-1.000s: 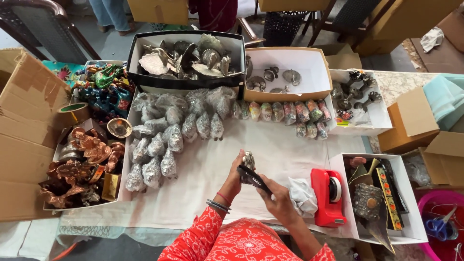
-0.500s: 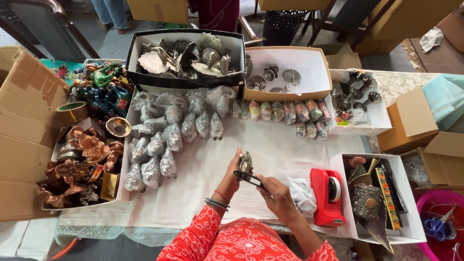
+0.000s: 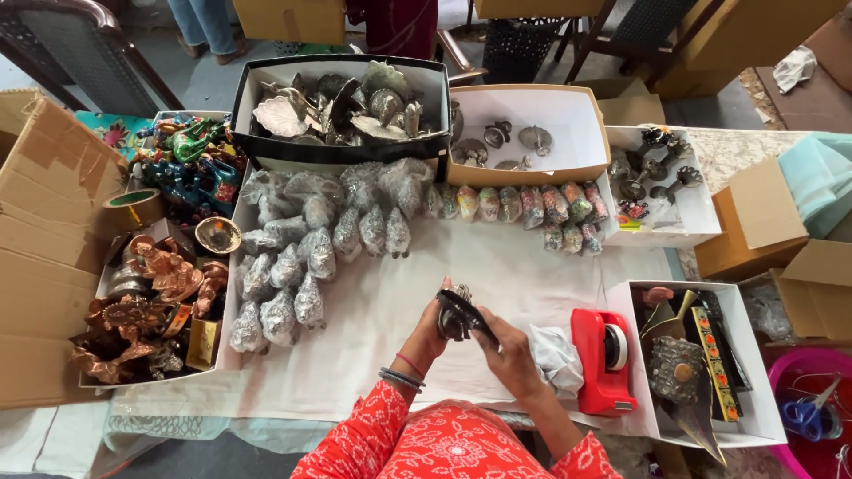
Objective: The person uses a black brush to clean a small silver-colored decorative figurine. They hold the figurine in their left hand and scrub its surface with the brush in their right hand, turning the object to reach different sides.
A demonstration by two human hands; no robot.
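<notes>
Covering the whole work surface under the grip, a white cloth-draped table (image 3: 373, 355) carries everything else. Beyond the grip stands a black-walled cardboard box of silver metal leaf dishes (image 3: 342, 105), and nearer, to its left, rows of small figurines wrapped in clear crinkled plastic (image 3: 306, 248). Just right of the grip sits a red plastic tape dispenser (image 3: 603, 359), with a crumpled clear plastic wrapper (image 3: 555, 355) between them. The left hand (image 3: 428, 330) and right hand (image 3: 506, 350) meet above the cloth, both closed on one small silver-grey metal figurine (image 3: 453, 318): the left cups it from the side, while the right pinches a flat dark part on top of it.
</notes>
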